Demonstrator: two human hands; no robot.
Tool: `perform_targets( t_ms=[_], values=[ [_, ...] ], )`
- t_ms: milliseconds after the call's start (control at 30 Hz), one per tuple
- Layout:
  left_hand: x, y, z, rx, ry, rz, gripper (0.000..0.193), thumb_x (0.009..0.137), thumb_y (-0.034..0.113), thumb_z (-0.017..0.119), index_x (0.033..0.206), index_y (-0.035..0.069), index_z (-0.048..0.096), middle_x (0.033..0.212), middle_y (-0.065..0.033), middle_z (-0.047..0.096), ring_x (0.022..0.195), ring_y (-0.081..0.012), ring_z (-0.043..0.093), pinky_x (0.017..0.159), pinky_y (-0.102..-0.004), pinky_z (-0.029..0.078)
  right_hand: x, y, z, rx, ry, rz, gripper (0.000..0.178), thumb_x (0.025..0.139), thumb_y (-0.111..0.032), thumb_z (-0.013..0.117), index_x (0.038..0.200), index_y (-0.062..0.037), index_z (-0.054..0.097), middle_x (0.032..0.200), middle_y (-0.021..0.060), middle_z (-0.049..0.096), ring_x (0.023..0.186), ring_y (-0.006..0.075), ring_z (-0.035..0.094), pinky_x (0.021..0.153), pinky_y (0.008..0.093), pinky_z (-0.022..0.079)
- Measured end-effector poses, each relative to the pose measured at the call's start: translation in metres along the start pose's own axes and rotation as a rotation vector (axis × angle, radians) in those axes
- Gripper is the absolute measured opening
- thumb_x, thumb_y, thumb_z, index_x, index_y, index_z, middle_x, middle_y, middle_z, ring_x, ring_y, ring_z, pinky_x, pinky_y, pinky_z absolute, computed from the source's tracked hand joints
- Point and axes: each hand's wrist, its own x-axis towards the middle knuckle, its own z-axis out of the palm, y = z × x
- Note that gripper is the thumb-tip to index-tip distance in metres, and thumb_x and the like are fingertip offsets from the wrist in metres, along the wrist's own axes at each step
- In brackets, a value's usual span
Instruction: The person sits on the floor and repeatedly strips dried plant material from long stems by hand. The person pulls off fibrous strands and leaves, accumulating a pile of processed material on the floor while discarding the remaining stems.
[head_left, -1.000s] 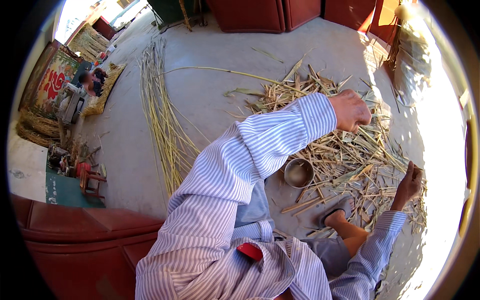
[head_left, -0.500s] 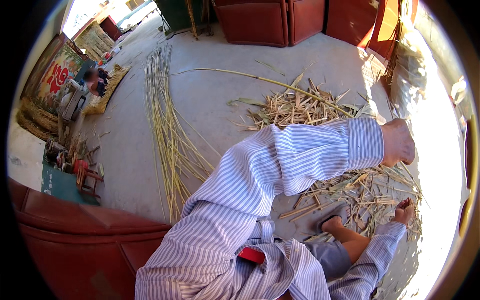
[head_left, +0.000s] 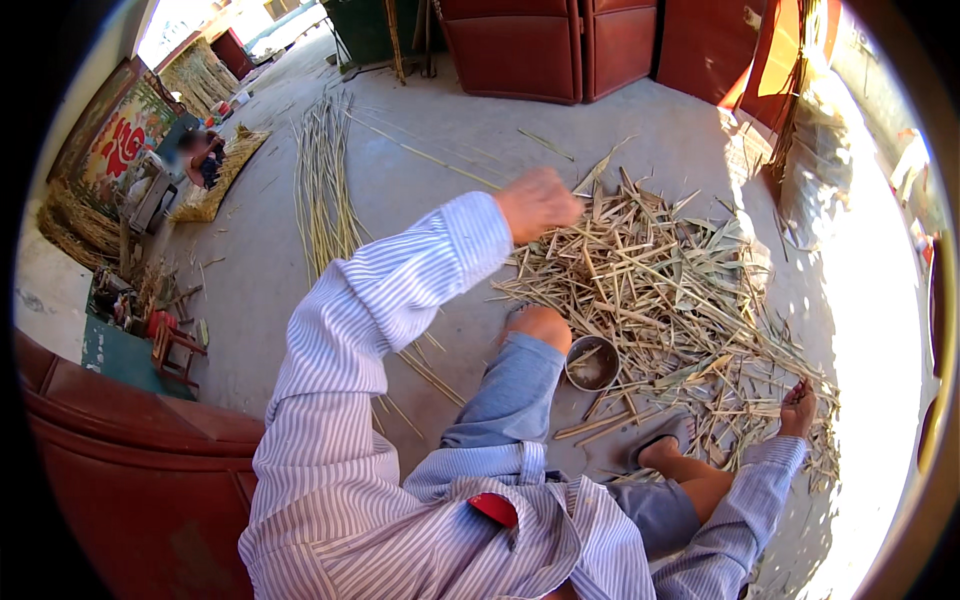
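Note:
My left hand, slightly blurred, is curled closed above the far-left edge of a heap of cut stalk pieces and dry leaves. A long thin reed stalk runs from this hand toward the far left, over the floor. Its far end reaches a bundle of long greenish-yellow stalks lying on the floor. My right hand is at the right, over the scraps near my foot, with fingers curled; what they hold is too small to make out.
A small metal bowl stands beside my knee, at the heap's near edge. Red padded seats line the far side, and another red seat is at near left. A person sits on a woven mat at far left.
My left hand has swung left from the right side to above the heap's left edge, the stalk now shorter on the near side. The bowl and heap have come into view. My right hand has barely moved.

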Motion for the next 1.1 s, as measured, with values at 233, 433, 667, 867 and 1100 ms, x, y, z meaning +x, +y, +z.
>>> perform_targets(
  t_ms=[233, 433, 667, 867, 1100],
  values=[
    [-0.348, -0.038, 0.093, 0.035, -1.366, -0.772, 0.038, 0.070, 0.021, 0.076, 0.108, 0.016, 0.070, 0.108, -0.0085, 0.069, 0.103, -0.0305, 0.065, 0.086, -0.0436, 0.052, 0.020, -0.002, -0.065, 0.075, 0.274, -0.082, 0.012, 0.094, -0.019, 0.059, 0.089, -0.0093, 0.065, 0.072, -0.0042, 0.061, 0.064, 0.0056, 0.058, 0.053, 0.0176, 0.049],
    [-0.392, 0.043, 0.144, -0.332, -0.989, -0.752, 0.016, 0.068, 0.023, 0.071, 0.076, 0.009, 0.069, 0.085, -0.0136, 0.068, 0.085, -0.0344, 0.066, 0.071, -0.0474, 0.052, 0.006, 0.015, -0.126, 0.113, 0.561, -0.016, 0.011, 0.093, -0.014, 0.053, 0.095, -0.0045, 0.058, 0.082, 0.0062, 0.063, 0.068, 0.0149, 0.061, 0.055, 0.0239, 0.048],
    [-0.037, 0.059, 0.031, -0.077, -0.115, -0.433, 0.021, 0.079, 0.015, 0.069, 0.094, 0.002, 0.063, 0.084, -0.0146, 0.063, 0.082, -0.0334, 0.059, 0.071, -0.0434, 0.044, 0.033, 0.051, -0.037, 0.003, 0.415, 0.094, 0.026, 0.096, -0.023, 0.051, 0.115, -0.0046, 0.049, 0.102, 0.0147, 0.065, 0.082, 0.0235, 0.064, 0.069, 0.0304, 0.050],
    [0.121, 0.146, 0.057, -0.485, 0.131, -0.035, 0.019, 0.080, 0.014, 0.071, 0.094, 0.004, 0.063, 0.084, -0.0096, 0.066, 0.074, -0.0256, 0.060, 0.063, -0.0372, 0.041, 0.022, 0.152, 0.026, -0.201, 0.342, 0.249, 0.029, 0.094, -0.018, 0.053, 0.116, 0.0004, 0.056, 0.093, 0.0107, 0.067, 0.081, 0.0218, 0.066, 0.068, 0.0324, 0.051],
    [0.084, 0.160, 0.144, -0.586, -0.255, 0.016, 0.019, 0.078, 0.014, 0.071, 0.088, 0.003, 0.059, 0.062, -0.0060, 0.050, 0.064, -0.0210, 0.053, 0.060, -0.0357, 0.037, 0.007, 0.289, 0.081, -1.498, -0.102, -0.611, 0.037, 0.081, -0.016, 0.061, 0.117, -0.0067, 0.060, 0.110, 0.0157, 0.064, 0.102, 0.0342, 0.059, 0.088, 0.0427, 0.046]
  ],
)
